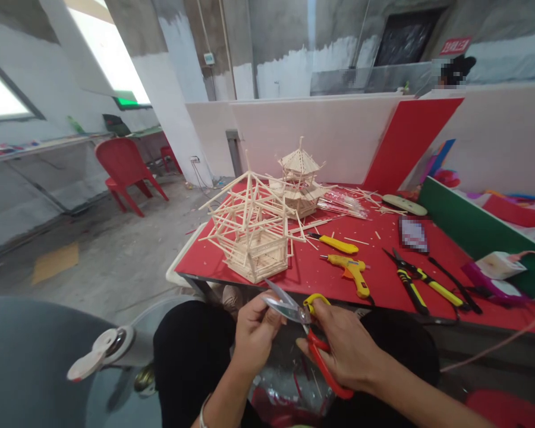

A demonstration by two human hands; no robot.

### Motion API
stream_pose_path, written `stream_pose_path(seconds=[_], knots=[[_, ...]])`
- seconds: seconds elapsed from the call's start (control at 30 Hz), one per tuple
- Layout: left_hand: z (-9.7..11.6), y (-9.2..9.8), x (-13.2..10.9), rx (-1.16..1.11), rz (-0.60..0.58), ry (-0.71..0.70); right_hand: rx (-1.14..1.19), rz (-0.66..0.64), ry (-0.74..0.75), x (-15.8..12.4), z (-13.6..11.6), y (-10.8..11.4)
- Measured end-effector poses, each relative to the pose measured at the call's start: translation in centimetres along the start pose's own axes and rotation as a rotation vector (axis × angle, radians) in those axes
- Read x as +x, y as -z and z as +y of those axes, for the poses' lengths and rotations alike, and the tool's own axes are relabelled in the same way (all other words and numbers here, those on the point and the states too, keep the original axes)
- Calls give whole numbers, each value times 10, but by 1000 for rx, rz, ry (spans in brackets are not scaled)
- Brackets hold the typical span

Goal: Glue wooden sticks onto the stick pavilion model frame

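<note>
My right hand grips a pair of scissors with one yellow and one red handle loop. The blades stand apart and point left, towards my left hand. The fingers of that hand are pinched together right at the blades; what they hold, if anything, is too small to make out. Just beyond the blades, an unfinished-looking pavilion model of thin wooden sticks stands at the table's front left edge. Behind it is a second stick pavilion, with a fuller roof.
On the red table lie a yellow utility knife, a yellow glue gun and black-and-yellow pruning shears. Loose sticks and clear plastic packs lie behind them. A green board bounds the right side. A red chair stands left.
</note>
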State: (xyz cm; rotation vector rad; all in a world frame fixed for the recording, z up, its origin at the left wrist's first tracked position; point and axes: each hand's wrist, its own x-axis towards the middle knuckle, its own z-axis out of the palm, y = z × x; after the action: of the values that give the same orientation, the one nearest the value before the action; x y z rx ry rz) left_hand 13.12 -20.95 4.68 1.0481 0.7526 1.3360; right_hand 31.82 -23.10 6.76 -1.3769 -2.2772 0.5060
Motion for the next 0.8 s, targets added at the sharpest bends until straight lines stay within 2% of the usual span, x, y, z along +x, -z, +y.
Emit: stream_pose_path(seconds=[0.2, 0.4, 0.6, 0.7, 0.8], knots=[[-1, -4, 2, -72, 25, 39, -25, 37, 9, 2, 1, -3], [-3, -2, 2, 31, 21, 13, -35, -2, -22, 3, 5, -7], [-8, -4, 1, 65, 60, -33, -64, 74, 20, 3, 9, -10], [-8, -7, 1, 97, 55, -37, -54, 70, 45, 2, 13, -15], [-7, -9, 0, 142, 47, -58, -47, 118, 81, 1, 16, -22]])
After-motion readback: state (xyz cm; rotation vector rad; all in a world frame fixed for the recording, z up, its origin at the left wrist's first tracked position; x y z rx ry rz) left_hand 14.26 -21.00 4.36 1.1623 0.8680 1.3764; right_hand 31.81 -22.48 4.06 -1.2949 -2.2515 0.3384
